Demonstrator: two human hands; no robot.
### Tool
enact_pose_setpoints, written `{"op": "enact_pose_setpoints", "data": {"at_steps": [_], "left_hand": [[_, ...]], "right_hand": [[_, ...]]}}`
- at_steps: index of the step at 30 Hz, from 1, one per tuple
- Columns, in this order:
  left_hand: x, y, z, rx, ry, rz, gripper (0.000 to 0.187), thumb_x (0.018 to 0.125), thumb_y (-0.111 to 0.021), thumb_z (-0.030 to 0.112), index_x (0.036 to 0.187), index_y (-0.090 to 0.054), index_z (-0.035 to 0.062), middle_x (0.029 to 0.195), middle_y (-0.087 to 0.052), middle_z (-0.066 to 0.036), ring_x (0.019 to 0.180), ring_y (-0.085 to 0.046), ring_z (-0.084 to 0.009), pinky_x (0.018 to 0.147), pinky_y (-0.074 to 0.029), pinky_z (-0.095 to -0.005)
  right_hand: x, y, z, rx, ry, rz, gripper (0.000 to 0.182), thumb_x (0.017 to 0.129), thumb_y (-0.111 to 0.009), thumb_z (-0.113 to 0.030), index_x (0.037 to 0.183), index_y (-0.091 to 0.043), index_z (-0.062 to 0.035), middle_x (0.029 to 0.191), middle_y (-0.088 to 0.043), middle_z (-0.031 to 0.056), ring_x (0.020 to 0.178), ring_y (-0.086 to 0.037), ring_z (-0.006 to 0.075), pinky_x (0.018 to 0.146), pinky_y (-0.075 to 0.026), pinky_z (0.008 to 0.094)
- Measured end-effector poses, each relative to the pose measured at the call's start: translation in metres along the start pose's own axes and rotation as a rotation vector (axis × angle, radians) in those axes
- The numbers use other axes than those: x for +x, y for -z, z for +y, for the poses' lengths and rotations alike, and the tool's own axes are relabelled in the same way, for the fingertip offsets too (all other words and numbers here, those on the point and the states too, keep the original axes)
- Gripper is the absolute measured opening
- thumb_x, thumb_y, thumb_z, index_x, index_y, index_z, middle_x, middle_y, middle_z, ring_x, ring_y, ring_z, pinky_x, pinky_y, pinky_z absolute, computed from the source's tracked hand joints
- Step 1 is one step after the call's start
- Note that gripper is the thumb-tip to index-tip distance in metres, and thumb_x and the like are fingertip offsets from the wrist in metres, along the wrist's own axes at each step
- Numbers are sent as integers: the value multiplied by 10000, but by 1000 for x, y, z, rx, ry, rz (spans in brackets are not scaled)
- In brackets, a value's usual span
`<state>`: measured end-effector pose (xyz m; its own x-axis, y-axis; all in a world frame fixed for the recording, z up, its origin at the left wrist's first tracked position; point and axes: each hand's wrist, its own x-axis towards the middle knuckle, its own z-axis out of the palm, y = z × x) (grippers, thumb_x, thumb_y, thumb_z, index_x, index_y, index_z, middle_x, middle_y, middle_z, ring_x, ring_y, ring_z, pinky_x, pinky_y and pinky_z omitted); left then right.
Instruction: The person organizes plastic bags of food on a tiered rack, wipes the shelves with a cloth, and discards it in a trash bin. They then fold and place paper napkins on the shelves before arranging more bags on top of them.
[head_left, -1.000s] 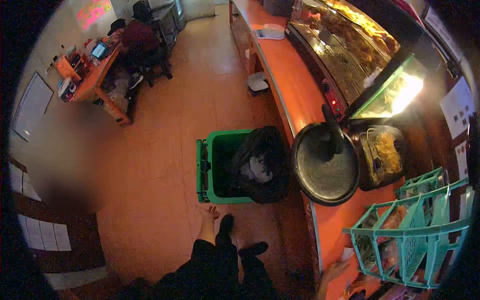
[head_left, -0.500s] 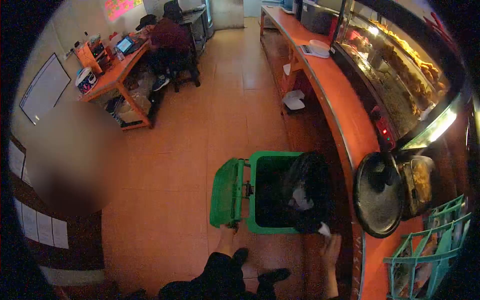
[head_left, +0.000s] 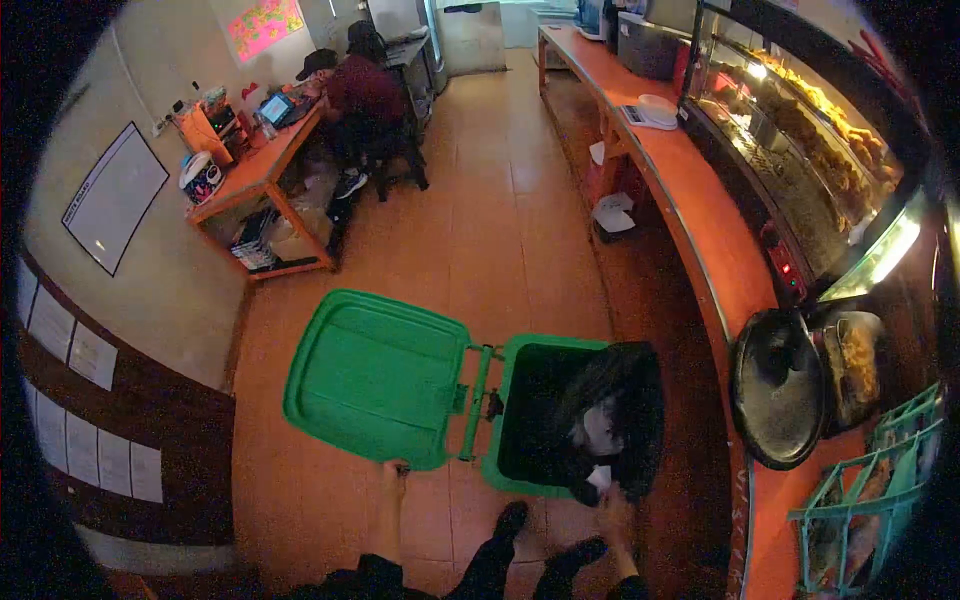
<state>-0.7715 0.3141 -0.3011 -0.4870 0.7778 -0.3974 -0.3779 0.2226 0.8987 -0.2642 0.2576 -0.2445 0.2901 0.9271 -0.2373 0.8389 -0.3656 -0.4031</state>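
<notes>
A green wheeled bin [head_left: 540, 490] stands on the floor with its lid [head_left: 375, 380] swung fully open to the left. My left hand [head_left: 394, 474] is closed on the near edge of that lid. My right hand [head_left: 614, 515] is at the near right corner of the bin, closed beside a small white piece [head_left: 600, 478] and the black bag; its fingertips are partly hidden. The black plastic bag [head_left: 640, 400] bulges over the bin's right side, with something pale showing in it.
An orange counter [head_left: 690, 230] runs along the right, holding a lit food display case [head_left: 800, 130], a black oval tray [head_left: 780, 400] and a green rack [head_left: 870, 500]. A person [head_left: 370, 95] sits at the desk [head_left: 250, 175] at the back left. White containers [head_left: 613, 212] lie under the counter.
The lid has swung down to the left with my left hand on it. My right hand and the white piece have moved left to the bin's edge. The view has shifted.
</notes>
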Motion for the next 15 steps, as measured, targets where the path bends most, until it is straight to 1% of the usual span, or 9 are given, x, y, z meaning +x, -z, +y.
{"op": "enact_pose_setpoints", "data": {"at_steps": [1,3,6,8,10,11,13,14,15], "left_hand": [[-6,9,17,-3,-25,23,156,849,-604,202,837,-538,61,796,-508,-69,689,-483,-236,648,-461,-383],[-10,30,60,65,-44,83,199,854,-615,196,952,-535,42,917,-523,-90,786,-497,-228,705,-468,-381],[-25,48,137,237,-42,142,329,862,-631,186,1124,-531,14,1098,-545,-120,932,-516,-216,791,-480,-377],[-45,40,174,377,-83,93,403,862,-636,195,1203,-515,17,1160,-542,-133,998,-514,-227,832,-475,-385],[-88,3,193,625,-289,-61,452,856,-634,219,1245,-487,42,1165,-520,-137,1032,-496,-257,856,-456,-404],[-116,-22,197,751,-424,-151,477,854,-633,231,1267,-473,54,1167,-509,-139,1049,-488,-273,867,-447,-413],[-175,-74,198,952,-722,-387,528,848,-632,255,1309,-445,79,1172,-487,-144,1084,-470,-303,891,-429,-432],[-199,-98,193,1019,-859,-500,553,845,-631,267,1330,-431,92,1174,-476,-146,1101,-461,-319,903,-420,-441],[-218,-118,184,1075,-982,-592,579,842,-630,279,1352,-416,105,1176,-465,-149,1118,-452,-334,914,-411,-450]], "right_hand": [[-16,46,-52,99,-141,-178,374,914,-535,-186,1203,-499,48,1080,-573,316,980,-584,427,810,-492,453],[-27,-65,10,383,-71,1,360,911,-550,-205,1167,-515,46,1025,-572,256,948,-573,363,808,-486,422],[-42,-173,55,1433,-143,114,346,907,-572,-232,1112,-539,44,943,-571,165,899,-557,266,806,-477,376],[-48,-135,41,1160,-103,166,316,904,-571,-222,1081,-541,38,907,-561,147,871,-541,243,774,-467,373],[-83,-112,40,606,-89,224,259,899,-569,-202,1017,-544,27,835,-541,111,816,-510,196,711,-448,366],[-81,-102,57,732,-215,120,248,884,-569,-213,978,-540,15,816,-559,123,768,-518,210,689,-438,380],[-114,-62,48,646,-227,435,221,888,-574,-190,965,-559,16,793,-572,97,754,-514,180,690,-439,358],[-137,-20,35,714,-421,388,242,899,-571,-198,1005,-565,20,843,-593,94,815,-538,172,726,-452,342],[-148,-20,52,813,-352,549,267,910,-568,-220,1042,-567,12,890,-602,91,858,-547,167,759,-454,326]]}}
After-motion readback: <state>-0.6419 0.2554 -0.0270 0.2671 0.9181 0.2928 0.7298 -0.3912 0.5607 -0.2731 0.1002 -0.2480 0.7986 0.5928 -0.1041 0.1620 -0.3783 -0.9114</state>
